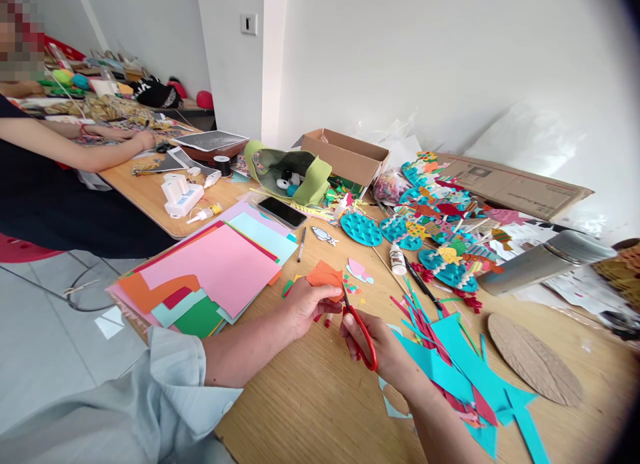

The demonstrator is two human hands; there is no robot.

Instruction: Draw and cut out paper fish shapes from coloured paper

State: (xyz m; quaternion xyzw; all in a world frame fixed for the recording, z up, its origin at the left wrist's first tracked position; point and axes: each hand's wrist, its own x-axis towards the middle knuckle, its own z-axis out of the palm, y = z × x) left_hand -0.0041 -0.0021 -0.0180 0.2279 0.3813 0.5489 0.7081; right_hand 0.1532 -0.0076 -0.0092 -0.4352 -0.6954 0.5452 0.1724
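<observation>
My left hand (306, 305) pinches a piece of orange paper (324, 275) between thumb and fingers, just above the wooden table. In my right hand (367, 341) is a pair of scissors (369, 347) with red handles, its blades meeting the right edge of the orange paper. A curved line shows on the paper. Beyond it lie a pink paper fish shape (360, 271) and small coloured paper dots (352, 285). A white fish cutout (324, 235) and a pen (302, 245) rest farther back.
Coloured paper sheets (220, 264) are stacked at left. Turquoise scraps (460, 357) and a cardboard oval (534, 359) lie at right, near a steel flask (547, 261). Blue decorated discs (361, 229), a phone (281, 212) and a cardboard box (345, 156) sit behind. Another person's arm (75, 144) is at far left.
</observation>
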